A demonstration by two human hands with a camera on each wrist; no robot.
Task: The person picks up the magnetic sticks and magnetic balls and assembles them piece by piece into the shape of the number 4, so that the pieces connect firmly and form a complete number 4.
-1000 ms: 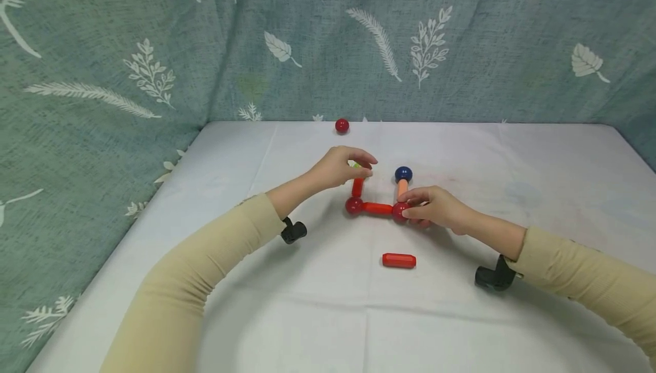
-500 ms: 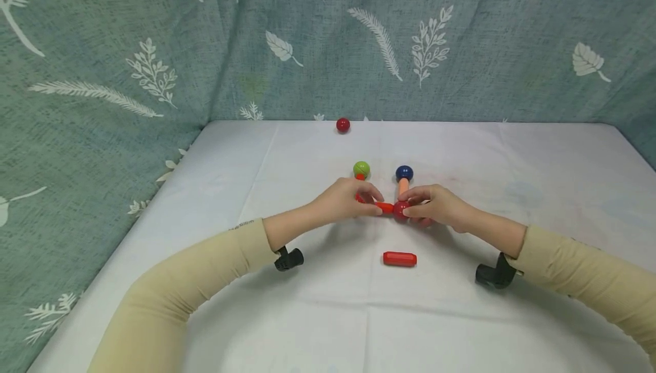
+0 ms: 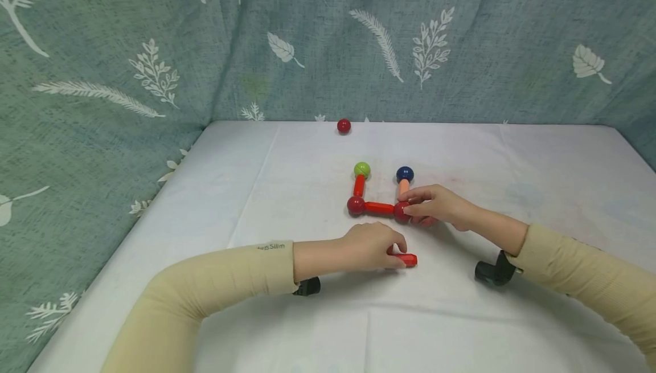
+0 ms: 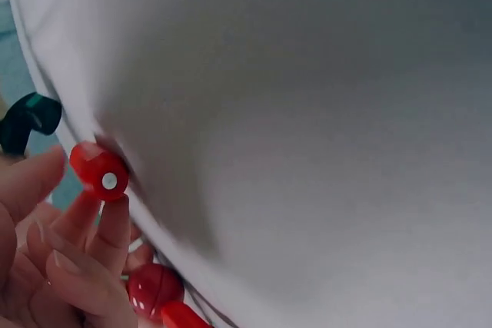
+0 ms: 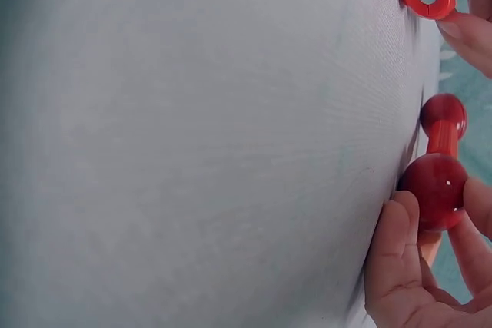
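Observation:
My left hand (image 3: pixel 376 246) is at a loose red rod (image 3: pixel 407 259) lying on the table, its fingers bent around the rod. In the left wrist view two fingertips (image 4: pixel 113 217) touch the rod, while the thumb stands slightly apart from it. My right hand (image 3: pixel 438 209) pinches a red ball (image 5: pixel 434 190) at the right corner of a ball-and-rod construction. From that ball a red rod (image 3: pixel 379 208) runs left to another red ball (image 3: pixel 356 205), then another red rod (image 3: pixel 359 185) leads to a green ball (image 3: pixel 361 169). A peach rod (image 3: pixel 404 187) joins the pinched ball to a blue ball (image 3: pixel 405 174).
A single red ball (image 3: pixel 344 126) lies near the far edge of the white-covered table (image 3: pixel 287 333). Behind hangs a green leaf-patterned cloth (image 3: pixel 328 42). Black wrist cameras, such as the right one (image 3: pixel 494 272), hang below both sleeves.
My left hand has come from beside the green ball, past the left red ball, down to the loose red rod near me. My right hand stays on its red ball.

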